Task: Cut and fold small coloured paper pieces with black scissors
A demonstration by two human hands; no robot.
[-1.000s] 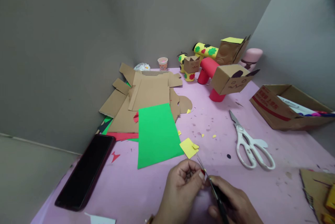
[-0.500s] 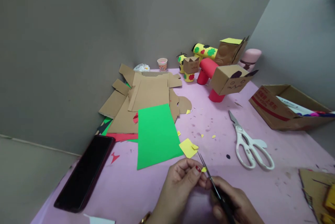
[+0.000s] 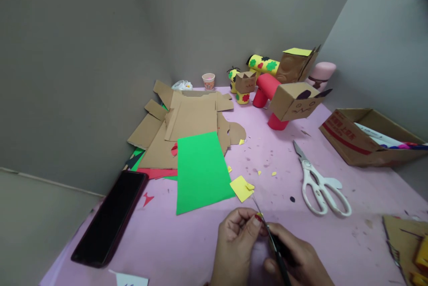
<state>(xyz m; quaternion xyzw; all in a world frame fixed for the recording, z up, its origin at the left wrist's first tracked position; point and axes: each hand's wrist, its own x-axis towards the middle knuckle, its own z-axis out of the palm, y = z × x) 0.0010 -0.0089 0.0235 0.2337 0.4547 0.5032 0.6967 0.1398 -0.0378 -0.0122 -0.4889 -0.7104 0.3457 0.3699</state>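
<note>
Near the bottom middle, my left hand [image 3: 236,243] pinches a tiny piece of yellow paper [image 3: 260,215] between thumb and fingers. My right hand [image 3: 297,255] is wrapped around the black handles of a pair of scissors [image 3: 269,230]. Their thin blades point up and left, right beside the yellow piece; whether they touch it I cannot tell. Just beyond the tips lies a yellow square of paper [image 3: 241,189] with a small scrap on it. A green sheet [image 3: 203,174] lies to its left, over flattened cardboard [image 3: 194,119].
White-handled scissors [image 3: 319,188] lie at right, near a cardboard box of pens [image 3: 354,143]. A phone [image 3: 110,219] is at left. A red cat figure with a box head [image 3: 290,101] stands behind. Small yellow scraps dot the pink tabletop [image 3: 187,241]. Cardboard [image 3: 397,237] sits lower right.
My left hand has turned slightly more upright and its fingers cover more of the yellow piece. The scissors have shifted slightly down. The whole view has moved a little.
</note>
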